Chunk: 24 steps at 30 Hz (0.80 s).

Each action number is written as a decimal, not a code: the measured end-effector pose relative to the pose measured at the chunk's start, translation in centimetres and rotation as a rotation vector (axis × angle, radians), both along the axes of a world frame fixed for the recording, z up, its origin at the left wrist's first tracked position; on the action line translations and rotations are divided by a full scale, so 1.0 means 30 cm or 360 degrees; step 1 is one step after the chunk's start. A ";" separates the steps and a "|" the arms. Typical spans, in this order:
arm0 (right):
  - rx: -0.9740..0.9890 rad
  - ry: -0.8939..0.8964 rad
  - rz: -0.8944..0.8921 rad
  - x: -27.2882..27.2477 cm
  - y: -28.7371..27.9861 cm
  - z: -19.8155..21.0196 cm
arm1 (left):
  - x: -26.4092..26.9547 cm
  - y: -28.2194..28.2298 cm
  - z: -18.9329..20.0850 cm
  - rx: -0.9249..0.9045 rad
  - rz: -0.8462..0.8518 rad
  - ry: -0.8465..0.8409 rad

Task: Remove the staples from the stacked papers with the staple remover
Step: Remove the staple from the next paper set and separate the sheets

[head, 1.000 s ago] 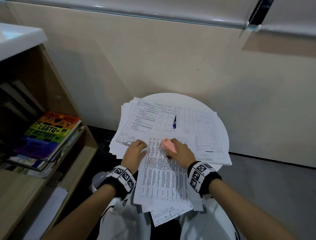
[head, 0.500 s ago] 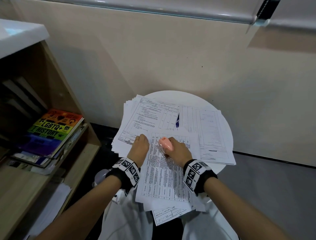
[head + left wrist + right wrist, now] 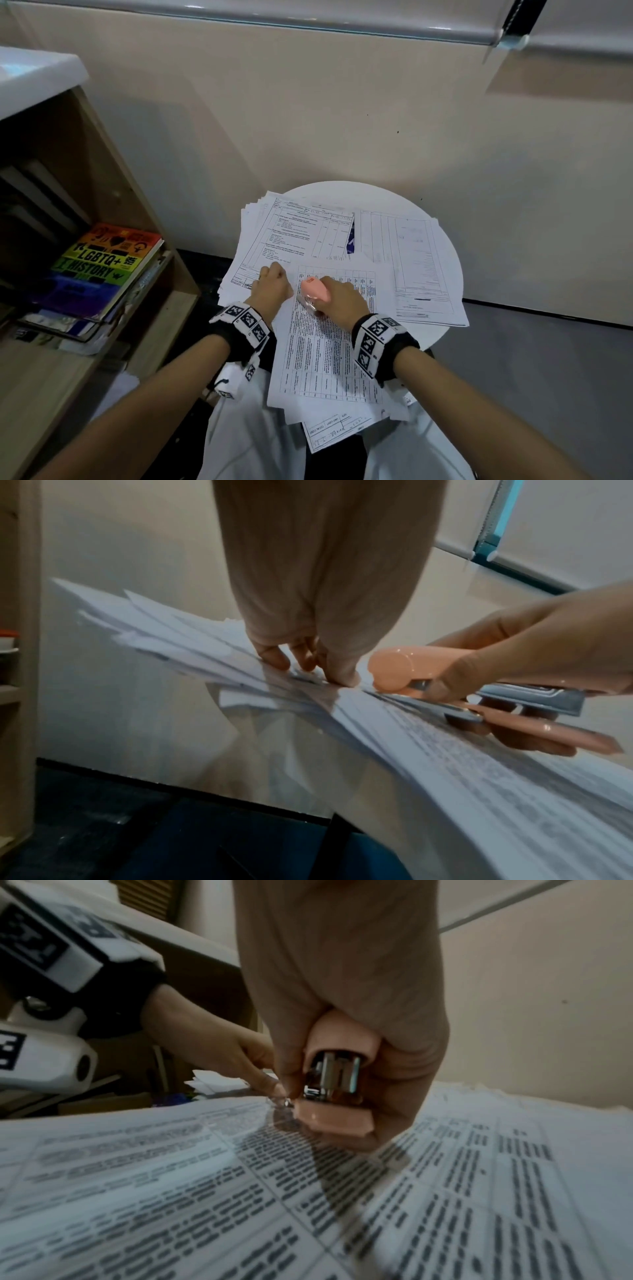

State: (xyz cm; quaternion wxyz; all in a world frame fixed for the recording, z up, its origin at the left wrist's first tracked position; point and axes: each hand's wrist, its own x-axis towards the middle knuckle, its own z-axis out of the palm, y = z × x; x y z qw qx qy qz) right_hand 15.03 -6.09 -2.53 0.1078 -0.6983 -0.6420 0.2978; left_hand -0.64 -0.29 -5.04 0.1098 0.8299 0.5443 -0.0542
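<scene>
A stapled set of printed papers [image 3: 325,346] lies on top of the stack, hanging over the near edge of the small round white table [image 3: 424,209]. My right hand [image 3: 342,299] grips a pink staple remover [image 3: 314,289] with its nose down on the set's upper left corner. The right wrist view shows the staple remover's [image 3: 334,1093] metal jaws low over the page [image 3: 240,1191]. My left hand [image 3: 272,286] sits just left of it, its bent fingertips [image 3: 342,673] and thumb holding down that corner beside the remover [image 3: 394,669]. The staple itself is hidden.
More loose sheets [image 3: 294,236] fan out at the back left of the table and another sheet [image 3: 414,260] lies at the right, with a blue pen [image 3: 351,238] between them. A wooden shelf with a rainbow book [image 3: 106,263] stands close on the left. The wall is right behind the table.
My left hand's fingers have curled in tighter beside the remover. The right hand and remover stay at the same corner; the head view shifted slightly.
</scene>
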 end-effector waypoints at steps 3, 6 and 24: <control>-0.0008 -0.0036 0.0005 -0.042 0.012 -0.006 | -0.002 -0.002 -0.019 -0.0057 0.0119 -0.0169; 0.0021 -0.0184 -0.0037 -0.077 0.015 -0.012 | 0.007 -0.013 -0.003 0.0070 0.0041 -0.0041; 0.0095 0.0199 -0.0550 0.138 -0.038 -0.027 | 0.073 -0.032 0.075 0.0233 -0.0032 -0.0620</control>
